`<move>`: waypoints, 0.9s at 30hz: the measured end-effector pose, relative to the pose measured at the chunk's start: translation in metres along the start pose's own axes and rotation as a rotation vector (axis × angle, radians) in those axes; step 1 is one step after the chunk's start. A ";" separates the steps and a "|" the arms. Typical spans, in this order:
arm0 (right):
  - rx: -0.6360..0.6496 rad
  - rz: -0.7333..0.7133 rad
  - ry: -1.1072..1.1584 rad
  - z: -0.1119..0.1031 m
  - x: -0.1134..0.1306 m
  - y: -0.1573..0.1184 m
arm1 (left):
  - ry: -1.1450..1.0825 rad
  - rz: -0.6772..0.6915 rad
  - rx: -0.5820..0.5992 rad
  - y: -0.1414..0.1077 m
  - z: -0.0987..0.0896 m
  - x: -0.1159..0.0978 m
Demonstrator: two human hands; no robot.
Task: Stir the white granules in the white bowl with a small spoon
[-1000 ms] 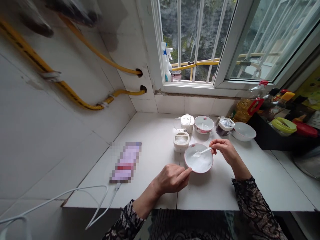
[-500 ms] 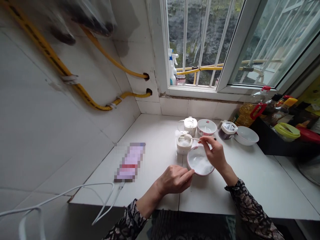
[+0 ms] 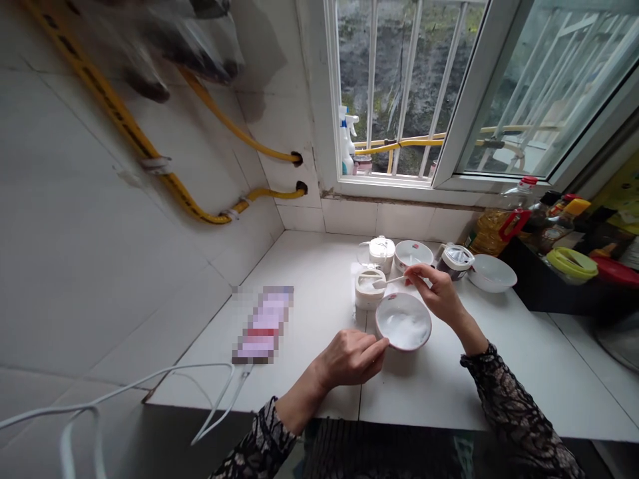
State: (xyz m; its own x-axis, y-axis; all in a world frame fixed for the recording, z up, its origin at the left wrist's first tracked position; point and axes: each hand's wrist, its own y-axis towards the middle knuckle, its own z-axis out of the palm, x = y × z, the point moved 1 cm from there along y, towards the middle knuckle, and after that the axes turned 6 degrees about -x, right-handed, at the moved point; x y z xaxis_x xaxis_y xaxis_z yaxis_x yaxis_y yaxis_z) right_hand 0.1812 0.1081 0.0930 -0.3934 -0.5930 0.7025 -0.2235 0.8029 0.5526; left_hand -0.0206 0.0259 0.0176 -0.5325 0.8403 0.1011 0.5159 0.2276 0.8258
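Note:
My right hand pinches the handle of a small white spoon, whose tip is over the opening of a white square jar with white powder in it. Right in front of the jar, a white bowl with a pink rim holds more white powder. My left hand grips the near left edge of this bowl between thumb and fingers.
Behind stand a lidded white jar, a flowered bowl, a dark jar and a plain white bowl. Bottles fill the right back. A phone with a cable lies left.
My right hand has moved slightly right and up, uncovering the bowl, and the spoon has shifted toward the jar's right side. My left hand stays at the bowl. The view has shifted slightly.

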 end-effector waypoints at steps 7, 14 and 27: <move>0.042 0.086 0.117 0.020 -0.013 -0.005 | -0.012 0.005 0.013 -0.001 0.000 0.000; -0.029 0.158 0.162 0.025 -0.021 -0.001 | -0.002 0.002 0.031 -0.004 0.002 0.000; -0.164 0.161 0.125 0.037 -0.024 -0.005 | -0.001 0.002 0.025 -0.002 0.002 0.000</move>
State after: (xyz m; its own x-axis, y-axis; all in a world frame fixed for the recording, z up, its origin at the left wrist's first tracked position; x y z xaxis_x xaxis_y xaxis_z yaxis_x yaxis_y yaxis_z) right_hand 0.1585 0.1203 0.0567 -0.2966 -0.4693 0.8317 -0.0155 0.8732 0.4872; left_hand -0.0204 0.0265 0.0150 -0.5309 0.8412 0.1023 0.5336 0.2381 0.8115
